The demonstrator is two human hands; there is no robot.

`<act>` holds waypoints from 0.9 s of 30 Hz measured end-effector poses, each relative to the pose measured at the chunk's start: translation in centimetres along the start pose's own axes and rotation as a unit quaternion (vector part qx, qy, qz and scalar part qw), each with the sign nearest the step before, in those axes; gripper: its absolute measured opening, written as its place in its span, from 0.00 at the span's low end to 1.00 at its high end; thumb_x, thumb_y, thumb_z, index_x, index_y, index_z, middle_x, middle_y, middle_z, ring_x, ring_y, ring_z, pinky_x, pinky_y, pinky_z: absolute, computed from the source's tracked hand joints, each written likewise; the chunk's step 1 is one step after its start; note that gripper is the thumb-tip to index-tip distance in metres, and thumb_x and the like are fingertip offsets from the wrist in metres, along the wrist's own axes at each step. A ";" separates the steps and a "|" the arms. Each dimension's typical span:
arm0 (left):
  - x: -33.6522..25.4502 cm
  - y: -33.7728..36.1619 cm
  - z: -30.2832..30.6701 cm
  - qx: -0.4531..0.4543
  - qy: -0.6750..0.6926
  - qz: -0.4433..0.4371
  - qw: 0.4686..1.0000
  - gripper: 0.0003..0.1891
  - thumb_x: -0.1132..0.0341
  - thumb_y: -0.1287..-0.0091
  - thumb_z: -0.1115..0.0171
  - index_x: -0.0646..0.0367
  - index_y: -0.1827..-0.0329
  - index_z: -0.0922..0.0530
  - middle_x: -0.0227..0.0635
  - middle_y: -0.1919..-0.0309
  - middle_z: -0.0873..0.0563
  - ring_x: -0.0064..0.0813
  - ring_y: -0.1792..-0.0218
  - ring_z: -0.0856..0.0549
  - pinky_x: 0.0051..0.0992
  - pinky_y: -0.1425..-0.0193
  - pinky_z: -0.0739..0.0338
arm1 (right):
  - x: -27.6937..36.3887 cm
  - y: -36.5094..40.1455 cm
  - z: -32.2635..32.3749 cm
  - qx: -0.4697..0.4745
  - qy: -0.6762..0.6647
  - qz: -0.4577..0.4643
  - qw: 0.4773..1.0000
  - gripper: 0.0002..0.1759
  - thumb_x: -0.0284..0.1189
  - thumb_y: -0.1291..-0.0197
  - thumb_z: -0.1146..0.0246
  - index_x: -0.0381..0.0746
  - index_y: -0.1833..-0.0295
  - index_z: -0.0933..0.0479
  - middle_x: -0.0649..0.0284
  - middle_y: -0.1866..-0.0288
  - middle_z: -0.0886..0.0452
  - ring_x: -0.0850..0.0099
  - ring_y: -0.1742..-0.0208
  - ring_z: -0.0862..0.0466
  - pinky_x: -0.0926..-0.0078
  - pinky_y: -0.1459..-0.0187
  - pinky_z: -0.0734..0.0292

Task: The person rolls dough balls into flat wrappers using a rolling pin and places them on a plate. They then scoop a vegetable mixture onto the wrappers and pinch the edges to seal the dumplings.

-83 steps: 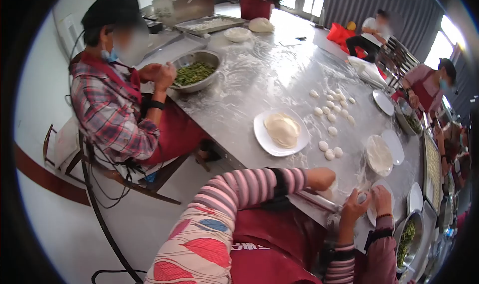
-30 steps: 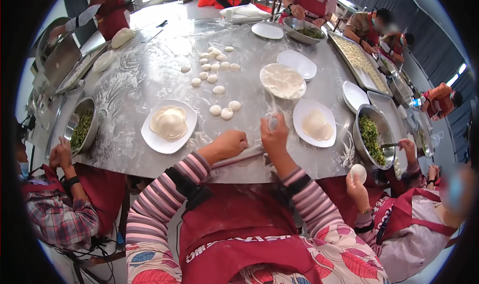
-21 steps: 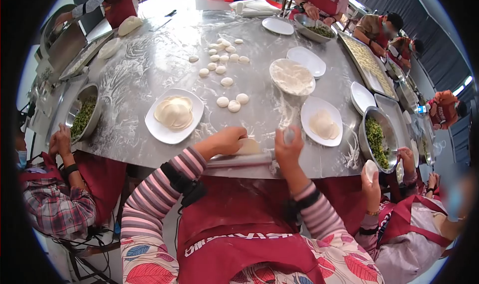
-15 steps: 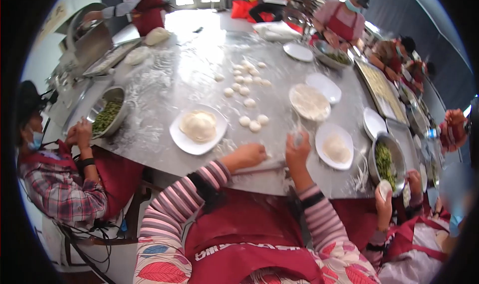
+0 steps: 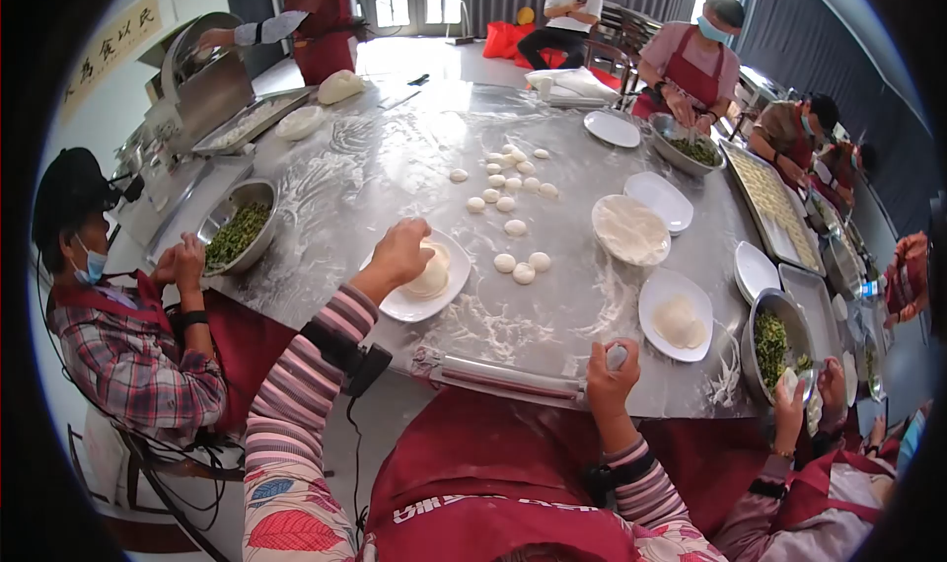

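My left hand (image 5: 400, 258) is over a white plate (image 5: 460, 288) at the table's near side. Its bent fingers pinch the edge of a round dough wrapper (image 5: 432, 263), which lies over a stack of wrappers on the plate. My right hand (image 5: 612, 379) is closed round a short rolling pin (image 5: 617, 356), whose pale end shows above the fist, at the table's front edge. Beside that hand, a second white plate (image 5: 649, 308) bears more flat dough wrappers (image 5: 680, 323). Several small dough balls (image 5: 505, 204) lie beyond my hands on the floured metal table (image 5: 345, 187).
A bowl of flour (image 5: 631, 230) stands right of the dough balls. Metal bowls of chopped green filling (image 5: 239, 234) (image 5: 772, 340) stand at left and right, near co-workers. A tray of dumplings (image 5: 772, 207) runs along the right side.
My left hand has moved left from the table's front edge to the plate, bringing a dough wrapper. My right hand stays closed on the rolling pin. The view has shifted slightly.
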State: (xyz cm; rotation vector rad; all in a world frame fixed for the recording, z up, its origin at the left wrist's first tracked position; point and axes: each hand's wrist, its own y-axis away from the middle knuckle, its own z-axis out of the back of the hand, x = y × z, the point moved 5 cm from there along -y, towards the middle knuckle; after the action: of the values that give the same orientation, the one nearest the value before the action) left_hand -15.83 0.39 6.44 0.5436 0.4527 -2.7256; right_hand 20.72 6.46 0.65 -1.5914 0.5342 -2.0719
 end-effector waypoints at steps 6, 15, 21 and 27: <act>-8.1 -2.7 -8.6 0.057 0.046 -0.141 0.987 0.08 0.70 0.45 0.41 0.60 0.63 0.22 0.43 0.62 0.22 0.42 0.55 0.22 0.35 0.51 0.28 | 1.7 -0.4 0.3 0.005 0.040 -0.003 0.999 0.12 0.21 0.50 0.35 0.38 0.64 0.33 0.58 0.77 0.27 0.66 0.79 0.24 0.72 0.76 0.30; -13.3 1.1 -11.7 0.127 -0.064 -0.145 0.979 0.14 0.68 0.50 0.38 0.59 0.60 0.25 0.41 0.61 0.22 0.41 0.57 0.22 0.35 0.53 0.28 | 2.2 0.5 1.1 -0.007 0.031 0.003 0.999 0.13 0.20 0.52 0.34 0.37 0.64 0.32 0.57 0.77 0.27 0.60 0.79 0.22 0.70 0.76 0.29; -11.9 3.3 -12.0 0.223 0.136 -0.056 0.964 0.15 0.64 0.52 0.32 0.62 0.64 0.23 0.42 0.69 0.18 0.38 0.66 0.18 0.32 0.62 0.26 | 2.6 -1.4 0.5 0.026 0.031 0.037 0.999 0.14 0.21 0.52 0.34 0.38 0.63 0.33 0.58 0.77 0.26 0.60 0.79 0.22 0.70 0.77 0.29; -11.5 3.4 -13.0 0.223 0.186 -0.032 0.956 0.09 0.66 0.50 0.35 0.63 0.70 0.19 0.41 0.76 0.17 0.32 0.73 0.17 0.29 0.66 0.24 | 1.5 -6.0 -3.5 -0.026 0.062 0.118 0.991 0.14 0.23 0.52 0.34 0.38 0.63 0.33 0.56 0.80 0.26 0.58 0.78 0.22 0.66 0.77 0.30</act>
State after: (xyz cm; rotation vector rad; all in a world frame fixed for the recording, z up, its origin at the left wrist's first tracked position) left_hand -0.41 4.97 -1.04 1.1890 -0.0766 -2.7941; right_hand 16.21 10.56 4.40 -1.3593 0.7864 -2.0002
